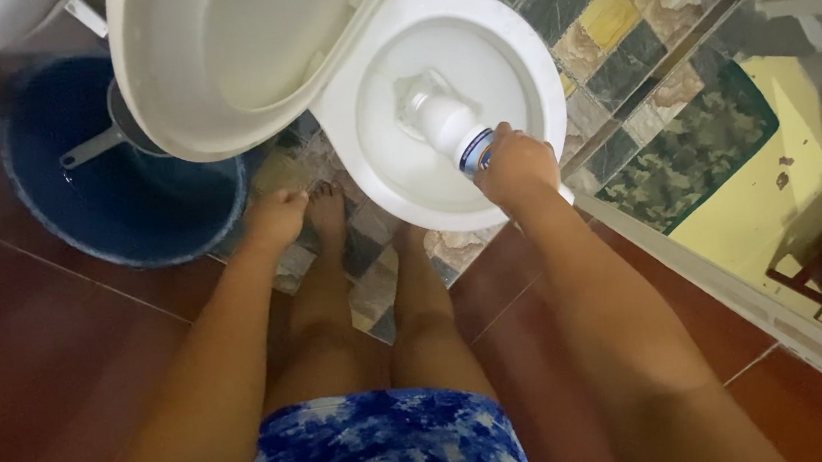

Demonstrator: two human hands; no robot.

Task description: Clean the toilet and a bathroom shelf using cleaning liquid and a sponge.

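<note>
Working left to right: bucket (115,179), dark blue, sits at 9 o'clock from the bowl (439,108), with a grey dipper (106,140) resting inside it, handle pointing toward 8 o'clock. Our left hand (274,217) hangs free just beside the bucket's right rim, below the raised lid (214,59); fingers look loosely curled together, holding nothing. We cannot tell if it touches the bucket. Bare feet (329,209) stand on the patterned tile at the bowl's 6 o'clock.

Our right hand (515,163) is wrapped tight around the base of a white bottle (446,122), fingers closed on it. Bottle lies at 10 o'clock from that hand, tipped over the bowl with its nozzle end pointing down and away into the basin. Its blue band shows right at the knuckles. Nozzle tip is hard to make out against the white porcelain.

To do this step well, we judge: keep the nozzle low and inside the rim (544,98) so nothing lands on the seat edge or tiles, squeeze evenly, and sweep around the inner wall rather than dumping in one spot. Grip stays firm at the base since the bottle is inverted. Left hand is best kept clear of the bowl. Camouflage mat (704,147) lies at 3 o'clock, well apart from the hand.
</note>
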